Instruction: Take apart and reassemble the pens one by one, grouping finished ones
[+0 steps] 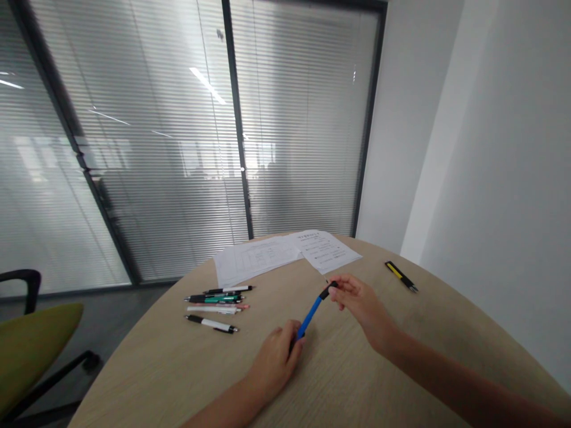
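Note:
A blue pen (pixel 309 317) with a black end slants over the table between my two hands. The fingers of my left hand (pixel 279 356) are closed round its lower end, which they partly hide. At the black upper end, my right hand (pixel 352 299) pinches it between thumb and fingers. A thin dark sliver shows just above those fingertips, too small to name. Left of my hands lie several pens: a black-and-white pen (pixel 212 323) nearest me, then a white pen (pixel 212 309), a green pen (pixel 225 299) and another black-and-white pen (pixel 228 290).
Printed paper sheets (pixel 330 252) lie at the far side of the round wooden table (pixel 357 380). A black-and-yellow utility knife or pen (pixel 401 276) rests at the right. A green chair (pixel 35 333) stands left, and a glass partition with blinds (pixel 303 119) rises behind.

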The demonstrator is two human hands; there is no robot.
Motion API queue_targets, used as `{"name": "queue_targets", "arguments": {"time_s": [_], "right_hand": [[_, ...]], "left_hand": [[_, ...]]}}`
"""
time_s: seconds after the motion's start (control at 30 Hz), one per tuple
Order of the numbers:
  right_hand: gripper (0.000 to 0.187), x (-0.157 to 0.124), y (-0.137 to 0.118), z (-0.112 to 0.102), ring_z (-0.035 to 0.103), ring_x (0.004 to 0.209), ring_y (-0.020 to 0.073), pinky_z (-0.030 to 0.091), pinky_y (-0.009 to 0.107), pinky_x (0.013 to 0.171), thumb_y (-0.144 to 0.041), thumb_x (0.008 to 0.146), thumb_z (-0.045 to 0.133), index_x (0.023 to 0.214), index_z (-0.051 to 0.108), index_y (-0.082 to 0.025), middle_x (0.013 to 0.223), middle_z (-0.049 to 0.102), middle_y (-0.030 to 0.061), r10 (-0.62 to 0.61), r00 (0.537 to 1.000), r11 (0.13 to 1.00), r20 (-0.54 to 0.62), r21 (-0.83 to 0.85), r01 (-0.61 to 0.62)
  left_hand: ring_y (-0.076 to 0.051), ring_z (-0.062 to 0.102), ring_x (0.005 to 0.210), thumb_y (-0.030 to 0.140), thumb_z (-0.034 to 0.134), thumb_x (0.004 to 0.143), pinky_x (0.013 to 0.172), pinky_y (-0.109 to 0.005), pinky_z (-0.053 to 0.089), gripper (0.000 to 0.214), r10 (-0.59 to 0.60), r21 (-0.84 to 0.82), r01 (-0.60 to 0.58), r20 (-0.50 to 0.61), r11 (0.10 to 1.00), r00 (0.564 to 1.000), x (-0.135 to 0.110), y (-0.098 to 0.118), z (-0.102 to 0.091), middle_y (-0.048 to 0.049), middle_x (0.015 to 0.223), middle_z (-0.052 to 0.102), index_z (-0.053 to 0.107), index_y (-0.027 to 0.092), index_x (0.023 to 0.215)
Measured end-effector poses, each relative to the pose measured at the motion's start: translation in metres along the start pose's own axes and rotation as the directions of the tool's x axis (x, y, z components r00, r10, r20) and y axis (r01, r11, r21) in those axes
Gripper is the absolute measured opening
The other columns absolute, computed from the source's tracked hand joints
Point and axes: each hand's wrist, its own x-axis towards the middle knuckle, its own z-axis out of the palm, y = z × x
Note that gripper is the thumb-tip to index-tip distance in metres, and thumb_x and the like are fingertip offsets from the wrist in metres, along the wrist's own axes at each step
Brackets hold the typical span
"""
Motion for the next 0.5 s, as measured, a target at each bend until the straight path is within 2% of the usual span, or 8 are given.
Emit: {"name": "queue_targets", "arguments": {"time_s": [0.13,0.33,0.5], "right_hand": [[0.025,-0.0015,0.0,0.0022,0.05,0.054,0.0124,0.035,0.024,0.046,-0.031,0.054,0.065,0.073,0.054,-0.017,0.057,0.055,-0.001,0.013,1.0,1.0,-0.017,0.024,-0.012],[0.023,0.0013,0.0042,0.001,0.05,0.053,0.0127,0.036,0.024,0.045,-0.031,0.054,0.064,0.071,0.054,-0.018,0.057,0.056,-0.0007,0.0,1.0,0.999,-0.026,-0.033,-0.001],[0.024,0.0029,-0.0003,-0.0046,0.055,0.064,0.0152,0.042,0.028,0.058,-0.03,0.054,0.063,0.074,0.058,-0.018,0.067,0.06,0.0016,-0.084,0.996,0.984,0.025,-0.156,0.087]], "left_hand": [[-0.019,0.054,0.078,0.025,0.031,0.083,0.07,-0.03,0.04,0.02,-0.002,0.001,0.002,0.001,1.0,1.0,-0.0005,0.0003,-0.0003,-0.0054,0.082,0.06,0.045,0.019,0.095],[-0.019,0.054,0.08,0.024,0.031,0.083,0.072,-0.03,0.04,0.021,-0.011,0.0,0.011,0.015,1.0,1.0,-0.0001,0.0015,-0.001,-0.0059,0.085,0.06,0.045,0.018,0.096],[-0.019,0.053,0.079,0.024,0.032,0.083,0.07,-0.029,0.04,0.021,-0.001,0.047,0.0,0.027,0.999,1.0,0.0001,0.0038,-0.0027,-0.0056,0.083,0.06,0.047,0.018,0.096]]}}
